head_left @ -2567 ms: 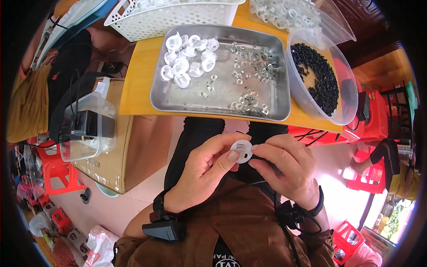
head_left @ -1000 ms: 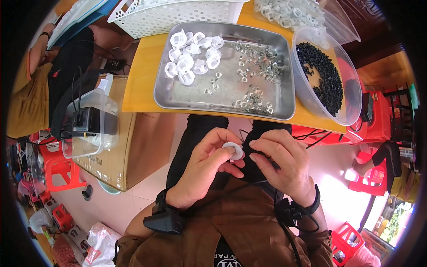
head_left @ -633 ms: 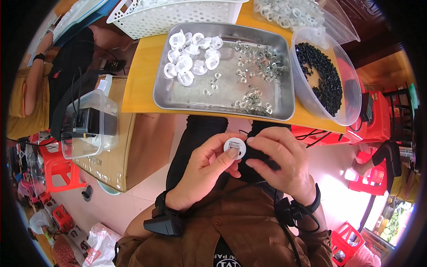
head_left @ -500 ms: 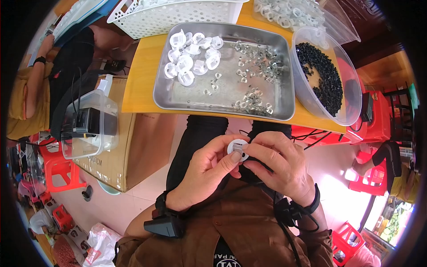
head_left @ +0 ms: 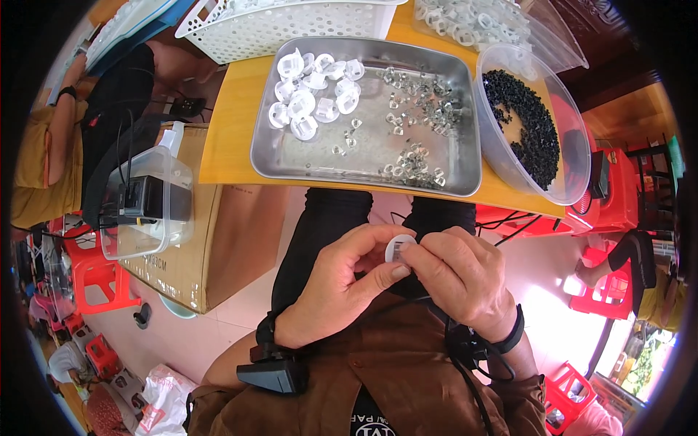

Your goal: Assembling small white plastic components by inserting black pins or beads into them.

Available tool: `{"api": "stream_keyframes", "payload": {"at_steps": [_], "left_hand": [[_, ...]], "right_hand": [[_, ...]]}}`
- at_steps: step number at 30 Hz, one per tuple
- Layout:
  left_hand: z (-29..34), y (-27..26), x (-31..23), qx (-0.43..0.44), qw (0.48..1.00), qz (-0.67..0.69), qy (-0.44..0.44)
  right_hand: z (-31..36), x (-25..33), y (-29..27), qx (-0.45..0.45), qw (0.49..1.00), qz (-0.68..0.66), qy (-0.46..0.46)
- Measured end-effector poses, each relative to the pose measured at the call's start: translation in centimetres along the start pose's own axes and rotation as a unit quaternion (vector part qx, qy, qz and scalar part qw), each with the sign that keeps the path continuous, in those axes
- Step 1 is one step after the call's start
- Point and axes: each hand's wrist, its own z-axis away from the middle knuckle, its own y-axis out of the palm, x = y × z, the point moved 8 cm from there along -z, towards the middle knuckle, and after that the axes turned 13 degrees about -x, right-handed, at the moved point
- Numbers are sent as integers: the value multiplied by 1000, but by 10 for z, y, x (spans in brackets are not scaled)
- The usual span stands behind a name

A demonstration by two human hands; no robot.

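Note:
A small round white plastic cap (head_left: 398, 245) is pinched between my left hand (head_left: 342, 283) and my right hand (head_left: 458, 276), held over my lap just below the table edge. Fingers of both hands close around it, so only its top face shows. On the orange table (head_left: 229, 138) ahead lies a metal tray (head_left: 291, 161) with several white caps (head_left: 309, 102) at its far left and scattered small clear pieces (head_left: 414, 156).
A clear bowl (head_left: 563, 138) of small black pieces stands right of the tray. A white basket (head_left: 291, 29) sits behind it. A cardboard box (head_left: 225, 247) with a clear tub (head_left: 149, 207) is at my left, red stools (head_left: 91, 280) beyond. Another person sits at far left.
Both hands have kept the white cap between them, turning and working it slightly; they sit a little lower and closer together than before. The tray and bowl have not moved.

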Motion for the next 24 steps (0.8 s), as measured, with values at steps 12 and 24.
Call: {"api": "stream_keyframes", "payload": {"at_steps": [12,24], "left_hand": [[-3,1,-25,-14,985,-103,136],[-4,3,-15,-4,996,-26,86]], "right_hand": [[1,-6,-5,-51,993,-63,81],[5,11,-10,-75,995,58,-40]]}}
